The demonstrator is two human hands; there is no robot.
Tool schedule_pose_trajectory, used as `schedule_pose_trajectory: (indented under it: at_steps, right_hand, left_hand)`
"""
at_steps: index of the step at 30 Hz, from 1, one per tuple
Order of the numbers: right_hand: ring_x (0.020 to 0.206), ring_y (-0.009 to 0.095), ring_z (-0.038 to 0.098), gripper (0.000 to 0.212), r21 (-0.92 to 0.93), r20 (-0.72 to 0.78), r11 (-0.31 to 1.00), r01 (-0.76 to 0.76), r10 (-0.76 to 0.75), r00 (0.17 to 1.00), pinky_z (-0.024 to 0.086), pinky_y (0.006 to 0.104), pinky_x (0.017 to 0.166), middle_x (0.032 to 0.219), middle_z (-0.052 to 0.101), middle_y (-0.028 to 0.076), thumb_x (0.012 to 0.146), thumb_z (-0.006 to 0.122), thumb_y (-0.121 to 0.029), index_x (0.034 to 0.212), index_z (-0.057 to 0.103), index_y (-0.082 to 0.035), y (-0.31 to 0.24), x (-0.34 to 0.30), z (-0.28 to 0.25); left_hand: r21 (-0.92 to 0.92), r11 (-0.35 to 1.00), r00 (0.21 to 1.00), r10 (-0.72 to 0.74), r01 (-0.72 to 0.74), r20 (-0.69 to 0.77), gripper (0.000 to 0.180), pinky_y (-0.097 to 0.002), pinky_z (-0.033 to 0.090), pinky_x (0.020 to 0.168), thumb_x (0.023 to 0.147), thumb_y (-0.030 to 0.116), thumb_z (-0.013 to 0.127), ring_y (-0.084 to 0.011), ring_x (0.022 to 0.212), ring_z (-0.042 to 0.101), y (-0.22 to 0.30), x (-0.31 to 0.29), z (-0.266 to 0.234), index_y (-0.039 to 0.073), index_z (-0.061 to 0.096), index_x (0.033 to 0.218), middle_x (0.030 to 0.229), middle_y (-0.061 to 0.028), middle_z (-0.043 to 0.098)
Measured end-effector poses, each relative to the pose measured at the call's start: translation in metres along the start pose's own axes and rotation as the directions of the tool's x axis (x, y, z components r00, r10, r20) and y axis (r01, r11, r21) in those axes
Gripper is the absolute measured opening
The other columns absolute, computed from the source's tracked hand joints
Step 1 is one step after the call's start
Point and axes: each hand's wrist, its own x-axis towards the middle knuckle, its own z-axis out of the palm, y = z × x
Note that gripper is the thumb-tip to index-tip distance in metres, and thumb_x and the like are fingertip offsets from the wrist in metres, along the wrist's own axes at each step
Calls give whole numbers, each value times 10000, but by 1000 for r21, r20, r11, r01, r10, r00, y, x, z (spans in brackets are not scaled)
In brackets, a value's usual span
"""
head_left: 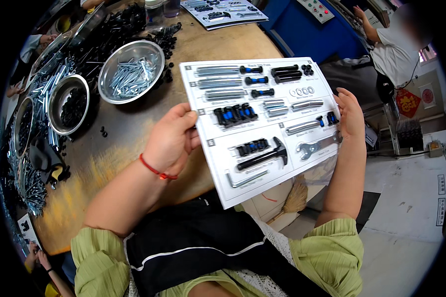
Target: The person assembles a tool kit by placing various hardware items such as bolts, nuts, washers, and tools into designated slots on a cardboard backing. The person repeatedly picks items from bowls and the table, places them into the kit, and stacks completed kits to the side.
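A white hardware card [282, 171] is held tilted in front of my body, over the table's edge. Laid out on it are rows of silver and black bolts, washers, a flat open-ended wrench [318, 146], a black hammer-shaped tool [263, 157] and a silver hex key [248, 179]. My left hand [171, 136] pinches the card's left edge, thumb on the front and fingers partly behind. At the opposite edge, my right hand [351, 115] grips the card, some fingers hidden behind it.
Metal bowls stand on the worn table [119, 163]: one of silver bolts [156, 81], another of black parts [86, 111]. Loose bolts heap along the left. More cards [257, 20] lie at the far edge. Co-workers appear left and right; a broom [296, 195] is below.
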Motion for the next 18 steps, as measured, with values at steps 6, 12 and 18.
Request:
schedule_pose_trajectory:
  at_steps: [6,12,18]
  right_hand:
    - [981,216,626,564,-84,-39,996,5,-8,999,498,338,853,1221,638,211,917,598,-328,1380,466,-35,17,121,-111]
    - [979,208,628,496,-29,-107,999,-18,15,994,502,316,848,1175,656,200,910,623,-291,1329,538,-41,18,142,-113]
    - [967,223,630,513,27,-97,999,-26,29,995,506,325,843,1138,663,186,901,646,-308,1317,538,-29,31,153,-121]
  left_hand:
    - [-29,996,994,-87,89,62,339,-347,529,959,1016,97,419,-218,1089,639,-52,104,96,-37,424,1327,1232,-151,602]
    - [-38,990,987,-136,139,84,344,-349,524,955,1010,45,404,-222,1098,629,-55,130,98,-47,396,1342,1254,-155,580]
    - [-10,989,987,-146,147,71,292,-323,538,896,1011,68,427,-198,1011,640,-56,136,98,-22,427,1288,1174,-139,593]
